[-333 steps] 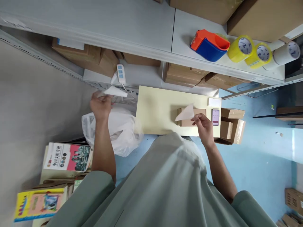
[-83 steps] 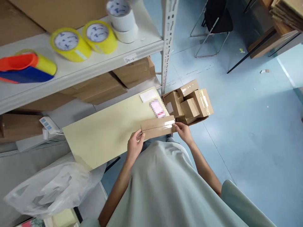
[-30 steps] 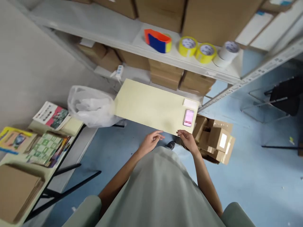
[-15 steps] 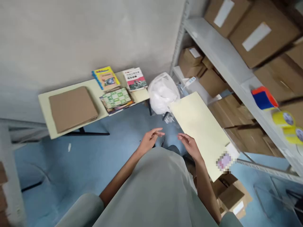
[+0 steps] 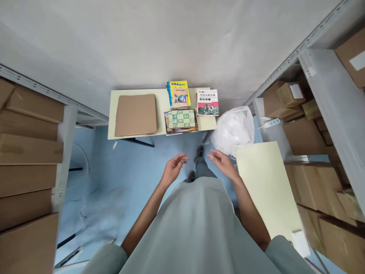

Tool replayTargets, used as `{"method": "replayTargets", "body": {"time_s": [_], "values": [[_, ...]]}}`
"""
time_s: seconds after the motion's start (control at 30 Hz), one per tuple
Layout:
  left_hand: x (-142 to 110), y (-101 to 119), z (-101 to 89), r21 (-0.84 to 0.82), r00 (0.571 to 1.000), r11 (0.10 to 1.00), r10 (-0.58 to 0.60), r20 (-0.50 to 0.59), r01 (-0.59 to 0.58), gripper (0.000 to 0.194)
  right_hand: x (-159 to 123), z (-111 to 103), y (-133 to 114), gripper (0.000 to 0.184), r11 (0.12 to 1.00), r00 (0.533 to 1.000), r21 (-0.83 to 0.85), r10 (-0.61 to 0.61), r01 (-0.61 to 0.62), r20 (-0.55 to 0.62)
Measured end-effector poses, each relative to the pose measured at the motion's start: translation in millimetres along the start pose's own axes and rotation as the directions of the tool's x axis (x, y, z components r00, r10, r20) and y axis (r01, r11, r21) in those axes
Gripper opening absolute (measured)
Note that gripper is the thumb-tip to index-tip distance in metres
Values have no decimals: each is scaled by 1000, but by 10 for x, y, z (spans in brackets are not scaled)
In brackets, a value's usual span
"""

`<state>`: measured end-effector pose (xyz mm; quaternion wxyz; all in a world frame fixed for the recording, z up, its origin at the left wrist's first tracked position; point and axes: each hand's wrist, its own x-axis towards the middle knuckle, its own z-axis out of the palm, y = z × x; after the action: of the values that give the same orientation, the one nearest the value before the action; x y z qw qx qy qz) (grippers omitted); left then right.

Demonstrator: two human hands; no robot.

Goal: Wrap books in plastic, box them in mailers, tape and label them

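My left hand [image 5: 173, 168] hangs in the air in front of my body, fingers apart and holding nothing. Opposite it, my right hand [image 5: 224, 163] is also open and free of any object. Beyond both hands stands a narrow cream table [image 5: 112, 114] against the wall. On its left lies flat brown cardboard [image 5: 136, 115]. Stacked books sit toward its right: a yellow and blue book [image 5: 179, 94], a green checkered book [image 5: 181, 119] and a white and pink book [image 5: 207, 102]. Neither hand touches anything.
A bin lined with a white plastic bag [image 5: 234, 129] stands right of the table. A second cream table [image 5: 266, 182] is at my right. Shelves with cardboard boxes [image 5: 28, 148] rise at left, and more boxes [image 5: 316, 184] fill the right shelf. A power strip [image 5: 270, 123] lies there.
My view has swung left, so the table with books is now straight ahead and the left shelf shows. My feet are visible, one stepping forward. Both hands stay open and empty.
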<state>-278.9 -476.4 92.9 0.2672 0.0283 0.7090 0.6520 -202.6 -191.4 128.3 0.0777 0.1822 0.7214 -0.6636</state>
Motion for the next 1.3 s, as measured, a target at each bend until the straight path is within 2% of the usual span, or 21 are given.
{"method": "replayTargets", "body": {"time_s": [0.13,0.23,0.3,0.4,0.5,0.6,0.73,0.9,1.0,1.13,1.23,1.3], "values": [[470,38,-186,110,994,994,24,-109,-12,51,682,14,-3,50,1000,995,-3,-16,16,95],[910,82,-334,207,976,975,-29,-214,75,44,1234,51,33,44,1000,991,-10,3,-2,135],[1240,105,-410,242,944,952,-109,-311,189,45,1596,95,62,38,999,990,-40,36,-31,134],[1746,104,-467,262,870,900,-206,-447,348,52,2073,179,104,38,990,991,-119,82,-69,102],[2172,57,-477,269,826,866,-243,-509,421,56,2429,271,145,48,973,988,-211,120,-98,97],[2431,-2,-491,281,800,845,-249,-546,454,58,2682,362,180,51,938,980,-324,167,-123,112],[2546,-56,-563,292,781,838,-228,-582,462,61,2931,472,204,42,893,976,-432,190,-126,109],[2555,-97,-657,277,805,852,-245,-540,445,54,3126,581,206,27,857,978,-493,202,-149,57],[2536,-129,-667,272,812,851,-262,-522,449,54,3138,632,207,27,848,981,-503,196,-167,5],[2418,-205,-646,268,835,847,-309,-455,459,47,2967,679,227,31,857,979,-475,187,-201,-77],[2242,-284,-632,278,862,850,-327,-387,447,36,2702,711,276,32,866,967,-433,203,-250,-154],[2104,-337,-628,289,883,858,-322,-341,424,36,2485,731,332,28,869,948,-391,236,-304,-214]]}}
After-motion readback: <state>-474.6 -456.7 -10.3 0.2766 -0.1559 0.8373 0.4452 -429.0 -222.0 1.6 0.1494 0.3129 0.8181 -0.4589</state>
